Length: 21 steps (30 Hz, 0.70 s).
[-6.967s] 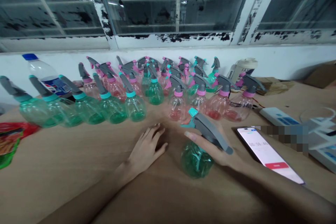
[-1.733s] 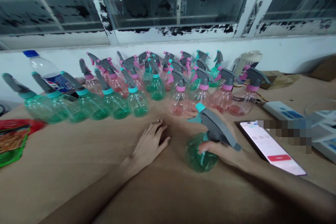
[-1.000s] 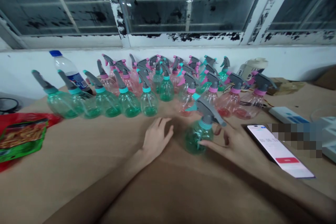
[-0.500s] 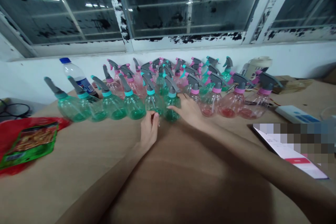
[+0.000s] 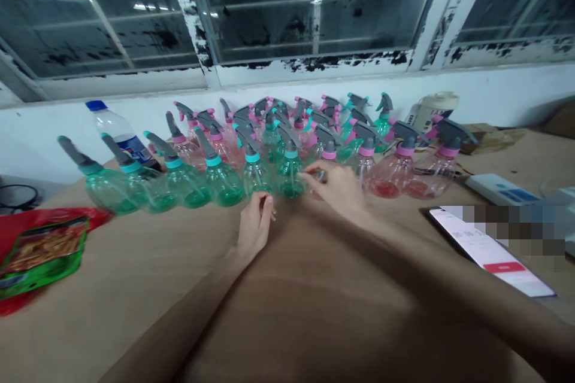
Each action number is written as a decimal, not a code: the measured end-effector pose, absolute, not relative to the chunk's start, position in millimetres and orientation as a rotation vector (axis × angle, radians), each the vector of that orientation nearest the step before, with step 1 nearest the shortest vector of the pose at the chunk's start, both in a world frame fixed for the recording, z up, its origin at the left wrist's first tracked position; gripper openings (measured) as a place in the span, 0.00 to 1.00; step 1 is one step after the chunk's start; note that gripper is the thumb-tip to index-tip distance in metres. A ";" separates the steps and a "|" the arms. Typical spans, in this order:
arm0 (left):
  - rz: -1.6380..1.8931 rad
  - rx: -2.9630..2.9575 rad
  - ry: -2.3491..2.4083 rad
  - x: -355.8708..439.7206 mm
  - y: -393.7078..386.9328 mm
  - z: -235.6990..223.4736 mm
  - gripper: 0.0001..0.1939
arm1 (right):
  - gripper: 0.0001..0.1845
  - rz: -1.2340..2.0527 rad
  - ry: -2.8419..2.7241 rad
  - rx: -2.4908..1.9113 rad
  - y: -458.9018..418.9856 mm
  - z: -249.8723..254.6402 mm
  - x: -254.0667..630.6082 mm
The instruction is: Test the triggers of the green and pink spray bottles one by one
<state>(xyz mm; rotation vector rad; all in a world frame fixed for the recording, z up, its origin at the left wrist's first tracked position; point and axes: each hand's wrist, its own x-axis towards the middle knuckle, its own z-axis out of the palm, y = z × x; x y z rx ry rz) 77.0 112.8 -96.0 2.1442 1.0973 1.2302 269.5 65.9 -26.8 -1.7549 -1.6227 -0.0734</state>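
Observation:
A front row of spray bottles with grey trigger heads crosses the table. Green bottles with turquoise collars stand on the left, and pink ones with pink collars on the right. My right hand (image 5: 338,188) is beside the rightmost green spray bottle (image 5: 291,181) of the front row, fingers apart and slightly bent, not gripping it. My left hand (image 5: 256,221) is curled closed in front of the neighbouring green spray bottle (image 5: 258,178). Whatever its fingers hold, if anything, is too small to make out. A pink spray bottle (image 5: 387,182) stands to the right of my right hand.
More pink and green spray bottles (image 5: 215,137) crowd behind the front row. A blue-capped drink bottle (image 5: 119,131) stands back left. A red bag with a snack packet (image 5: 49,248) lies left. On the right are a phone (image 5: 489,251), a white box (image 5: 501,188) and a beige container (image 5: 433,111).
My right hand has drawn back to the right, off the green spray bottle it was touching. My left hand stays curled in nearly the same place. The camera view has shifted slightly.

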 end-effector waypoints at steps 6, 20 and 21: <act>1.184 2.161 1.084 77.1 111.1 -95.8 0.11 | 0.20 -0.151 -1.469 -1.876 47.9 -20.5 322.3; 1.104 2.200 1.039 79.5 103.7 -95.2 0.11 | 0.37 -0.155 -1.564 -2.100 70.8 -26.8 310.5; 1.097 2.203 1.033 79.8 102.9 -95.2 0.11 | 0.37 -0.162 -1.571 -2.102 64.6 -26.7 309.7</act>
